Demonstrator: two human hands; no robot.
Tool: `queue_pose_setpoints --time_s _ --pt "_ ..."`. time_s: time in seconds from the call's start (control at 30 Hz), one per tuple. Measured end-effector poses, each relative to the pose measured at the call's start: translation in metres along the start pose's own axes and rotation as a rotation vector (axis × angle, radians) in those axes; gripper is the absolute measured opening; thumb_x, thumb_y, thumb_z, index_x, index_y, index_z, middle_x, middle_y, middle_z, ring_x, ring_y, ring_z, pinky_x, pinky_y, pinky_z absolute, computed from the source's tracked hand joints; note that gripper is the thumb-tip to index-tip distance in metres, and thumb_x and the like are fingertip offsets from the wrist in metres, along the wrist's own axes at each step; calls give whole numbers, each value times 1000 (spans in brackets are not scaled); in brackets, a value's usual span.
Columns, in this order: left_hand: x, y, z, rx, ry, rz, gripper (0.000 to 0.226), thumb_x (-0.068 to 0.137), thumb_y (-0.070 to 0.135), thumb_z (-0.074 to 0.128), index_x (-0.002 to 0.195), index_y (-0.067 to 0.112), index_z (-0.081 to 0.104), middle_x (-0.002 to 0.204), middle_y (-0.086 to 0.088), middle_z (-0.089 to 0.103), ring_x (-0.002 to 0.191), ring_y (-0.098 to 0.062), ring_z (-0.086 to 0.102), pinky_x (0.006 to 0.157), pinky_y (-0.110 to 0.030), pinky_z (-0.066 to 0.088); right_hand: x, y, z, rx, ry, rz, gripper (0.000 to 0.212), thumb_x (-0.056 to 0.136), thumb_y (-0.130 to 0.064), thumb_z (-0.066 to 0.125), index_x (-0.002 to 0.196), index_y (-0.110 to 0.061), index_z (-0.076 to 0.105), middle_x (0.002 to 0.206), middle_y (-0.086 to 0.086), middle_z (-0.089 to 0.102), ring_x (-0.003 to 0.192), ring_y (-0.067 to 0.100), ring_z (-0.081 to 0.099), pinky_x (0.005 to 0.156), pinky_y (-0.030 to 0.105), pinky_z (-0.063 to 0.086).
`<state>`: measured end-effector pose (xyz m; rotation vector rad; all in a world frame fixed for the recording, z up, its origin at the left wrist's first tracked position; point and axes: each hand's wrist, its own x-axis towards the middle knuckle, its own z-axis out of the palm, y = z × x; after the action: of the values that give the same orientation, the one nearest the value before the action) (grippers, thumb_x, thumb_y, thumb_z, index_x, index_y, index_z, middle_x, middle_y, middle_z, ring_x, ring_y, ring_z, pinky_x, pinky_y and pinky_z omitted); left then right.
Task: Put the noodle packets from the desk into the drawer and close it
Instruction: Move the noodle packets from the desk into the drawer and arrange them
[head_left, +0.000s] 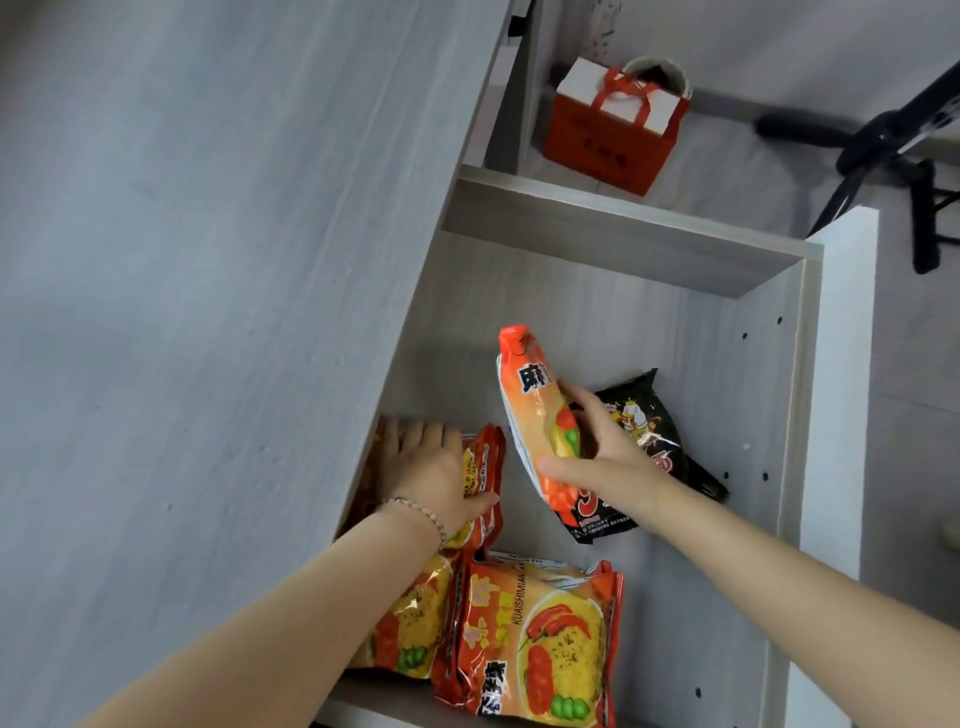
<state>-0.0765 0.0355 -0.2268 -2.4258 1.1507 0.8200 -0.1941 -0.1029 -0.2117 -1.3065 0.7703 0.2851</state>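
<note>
Orange packet (537, 415) (black one (652, 441) beside)

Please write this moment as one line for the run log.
right hand: holds orange noodle packet over drawer | left hand: presses stacked packets | drawer: open

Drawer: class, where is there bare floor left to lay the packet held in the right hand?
Bare floor lies at the far end, between the back wall and the black packet. The near left is crowded with orange packets, where the left hand presses. The right hand holds its packet above the middle.
</note>
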Motion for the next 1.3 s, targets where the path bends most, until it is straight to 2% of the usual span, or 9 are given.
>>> queue_pose_setpoints --time_s 0.17,0.3,0.43,0.6,0.7,0.83,0.93,1.03,1.3 --pt "-17 -2 9 -150 60 -141 107 78 72 45 150 6 2 160 -9 7 148 -25 3 119 -41 -4 48 -21 16 -588 269 -197 99 59 -29 80 140 -29 23 140 1 37 127 22 39 104 42 39" --pt "-18 0 12 -292 65 -248 124 72 70 57 148 2 -13 159 -13 -9 147 -25 -9 118 -38 -6 92 -34 37 -1155 221 -210 96 60 -30 79 141 -29 28 150 1 30 135 34 22 107 55 21" --pt "-18 0 13 -308 91 -242 128 70 67 62 147 4 -19 159 -11 -16 147 -24 -13 118 -37 -6 107 -30 41 -1064 -10 -224 91 64 -27 80 141 -29 32 152 4 28 136 36 23 108 50 28" --pt "-17 -2 9 -254 44 -207 121 72 67 60 147 21 -23 156 -13 -23 146 -31 -16 119 -44 -3 98 -27 33 -822 -140 -240 42 89 -27 54 131 -20 51 158 2 19 147 27 4 120 43 6" --pt "-14 2 0 -219 -2 -160 104 77 68 51 147 32 -17 155 -12 -28 143 -38 -21 117 -50 -7 79 -28 22 -628 40 -268 45 95 -24 44 139 -19 39 158 3 16 147 23 6 119 40 9" --pt "5 10 -17 -181 97 32 70 90 63 30 148 39 0 158 -1 -21 144 -25 -23 116 -49 -13 33 -8 -9 -378 571 -239 37 92 -20 50 128 -14 49 146 7 37 139 18 27 110 26 19" --pt "24 20 -28 -59 25 156 59 94 57 26 147 44 4 158 5 -22 145 -26 -20 116 -51 -11 2 22 -23 -515 752 94 74 80 -39 65 139 -11 31 143 17 35 136 32 26 112 40 24" --pt "37 22 -30 49 -151 116 56 95 56 23 147 43 10 157 7 -25 144 -36 -20 114 -59 -4 -10 44 -20 -681 640 334 117 60 -62 72 146 -14 7 149 23 20 140 39 16 114 52 16" --pt "33 9 -21 79 -130 110 58 96 53 26 149 33 13 158 10 -21 146 -31 -16 116 -56 10 12 47 -21 -1003 381 232 131 56 -45 80 146 -27 -12 156 17 -9 145 32 -10 115 56 0"
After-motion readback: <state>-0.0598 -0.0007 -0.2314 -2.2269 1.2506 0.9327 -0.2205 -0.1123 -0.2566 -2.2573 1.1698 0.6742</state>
